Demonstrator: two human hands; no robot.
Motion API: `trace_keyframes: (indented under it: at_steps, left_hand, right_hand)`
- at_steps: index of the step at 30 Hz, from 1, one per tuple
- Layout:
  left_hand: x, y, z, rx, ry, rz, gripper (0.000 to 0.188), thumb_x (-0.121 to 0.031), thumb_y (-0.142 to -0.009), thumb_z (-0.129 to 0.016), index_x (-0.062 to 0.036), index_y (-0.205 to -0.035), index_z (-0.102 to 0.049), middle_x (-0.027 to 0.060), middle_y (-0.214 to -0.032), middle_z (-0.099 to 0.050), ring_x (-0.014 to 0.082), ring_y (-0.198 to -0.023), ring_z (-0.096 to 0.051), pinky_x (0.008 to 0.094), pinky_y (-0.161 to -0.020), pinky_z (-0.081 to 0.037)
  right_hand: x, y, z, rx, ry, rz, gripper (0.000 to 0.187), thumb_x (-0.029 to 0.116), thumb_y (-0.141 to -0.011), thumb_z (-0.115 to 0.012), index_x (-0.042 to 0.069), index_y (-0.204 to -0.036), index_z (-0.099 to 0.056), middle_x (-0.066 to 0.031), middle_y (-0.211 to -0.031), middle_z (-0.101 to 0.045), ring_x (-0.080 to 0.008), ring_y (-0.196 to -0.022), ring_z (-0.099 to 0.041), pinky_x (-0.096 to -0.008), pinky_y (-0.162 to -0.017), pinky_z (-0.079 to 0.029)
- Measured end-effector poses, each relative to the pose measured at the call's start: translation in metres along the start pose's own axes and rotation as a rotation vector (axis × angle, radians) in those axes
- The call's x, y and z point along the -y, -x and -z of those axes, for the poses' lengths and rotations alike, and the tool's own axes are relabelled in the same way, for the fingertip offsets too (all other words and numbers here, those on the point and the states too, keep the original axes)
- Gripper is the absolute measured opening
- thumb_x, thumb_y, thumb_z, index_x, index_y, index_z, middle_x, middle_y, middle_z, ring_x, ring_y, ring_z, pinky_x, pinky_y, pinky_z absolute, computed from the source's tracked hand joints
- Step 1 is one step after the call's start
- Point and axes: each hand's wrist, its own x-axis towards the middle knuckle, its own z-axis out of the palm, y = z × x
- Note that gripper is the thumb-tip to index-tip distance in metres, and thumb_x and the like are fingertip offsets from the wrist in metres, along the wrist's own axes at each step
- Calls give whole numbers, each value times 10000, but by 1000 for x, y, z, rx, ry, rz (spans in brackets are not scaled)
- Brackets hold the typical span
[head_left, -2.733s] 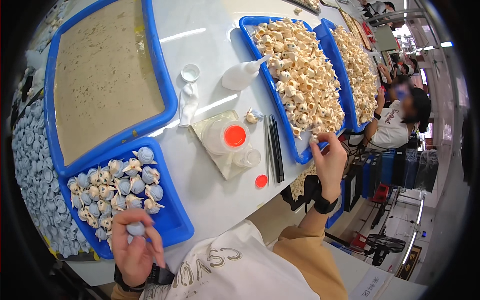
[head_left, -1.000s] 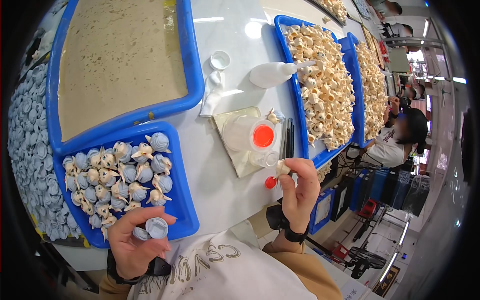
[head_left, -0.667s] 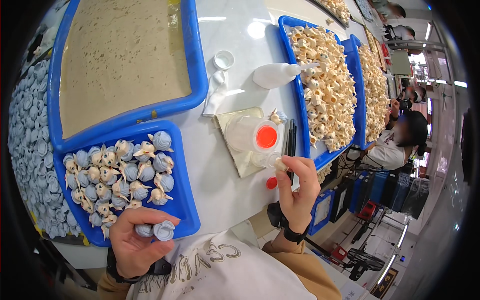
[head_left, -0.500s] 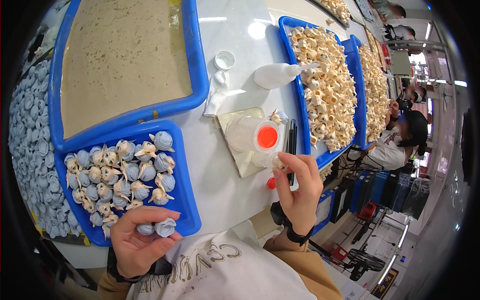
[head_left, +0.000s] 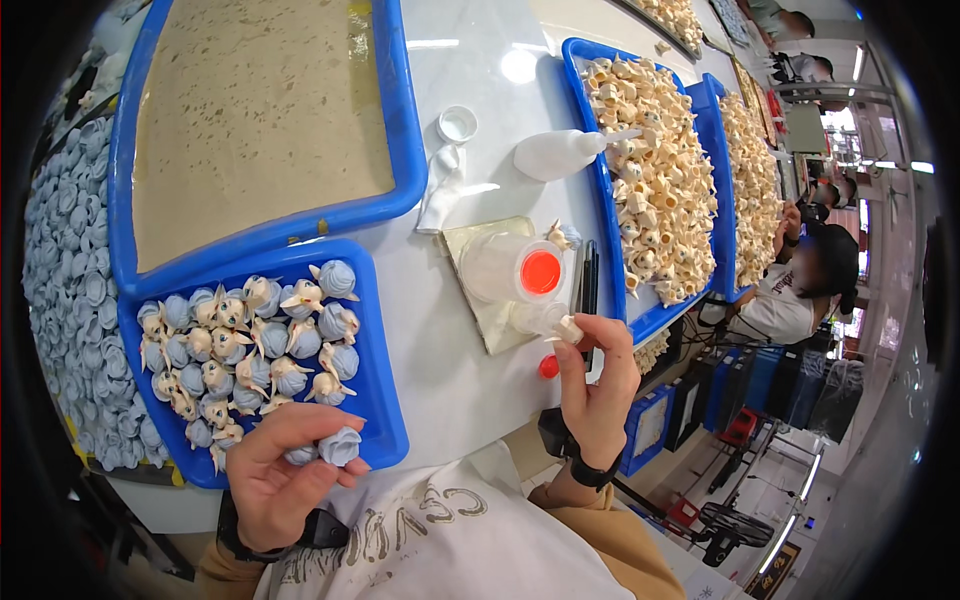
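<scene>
My left hand (head_left: 275, 490) is closed on pale blue-grey doll hair pieces; one swirled hair piece (head_left: 340, 447) shows at the fingertips, and another is partly covered by the fingers. Between the thumb and fingers of my right hand (head_left: 603, 390) is a small cream doll head piece (head_left: 568, 328). It is right beside a small clear cup (head_left: 536, 318); whether they touch I cannot tell. A larger translucent jar (head_left: 490, 268) with a red-orange round end stands on a folded pale cloth (head_left: 468, 240). Below my right fingertips lies a small red cap (head_left: 549, 366).
Near my left hand a blue tray (head_left: 392, 420) holds several joined doll heads. Behind it sits a larger blue tray (head_left: 408, 150) with a beige surface. Loose hair pieces (head_left: 80, 300) are heaped at far left. Cream parts (head_left: 655, 170) fill trays to the right, past a white squeeze bottle (head_left: 550, 155).
The doll head piece has turned in my right fingers, so its painted face no longer shows. My left hand keeps its hold. The whole view has shifted slightly.
</scene>
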Motion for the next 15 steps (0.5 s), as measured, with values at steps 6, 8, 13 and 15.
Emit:
trace_keyframes:
  at_steps: [6,8,13,15]
  left_hand:
    - [6,-1,2,23,55,-121,229,3,-806,-507,67,-1026,-500,190,-1035,-506,229,-817,-611,275,-657,-520]
    - [3,-1,-1,10,74,-71,217,10,-805,-504,64,-1015,-497,187,-1028,-507,232,-821,-609,277,-658,-519]
    - [-1,-1,9,82,-32,-38,380,53,-743,-599,51,-1111,-507,143,-1065,-513,145,-879,-524,241,-762,-440]
    - [0,-1,13,103,-57,-117,367,62,-738,-601,51,-1094,-514,139,-1059,-516,153,-889,-529,250,-769,-441]
  right_hand:
    - [0,7,-3,-61,-53,25,300,-41,-718,-637,-4,-986,-507,-133,-843,-565,-202,-629,-544,-285,-581,-432]
    - [4,18,-9,-221,-168,88,302,-17,-737,-637,-11,-1005,-497,-148,-872,-570,-230,-659,-551,-299,-612,-439]
    - [56,19,-35,169,-1039,192,297,128,-710,-722,-3,-928,-568,-138,-893,-602,-257,-699,-563,-334,-618,-452]
    - [71,12,-43,315,-971,264,317,139,-648,-756,27,-891,-586,-103,-898,-608,-264,-685,-557,-329,-602,-451]
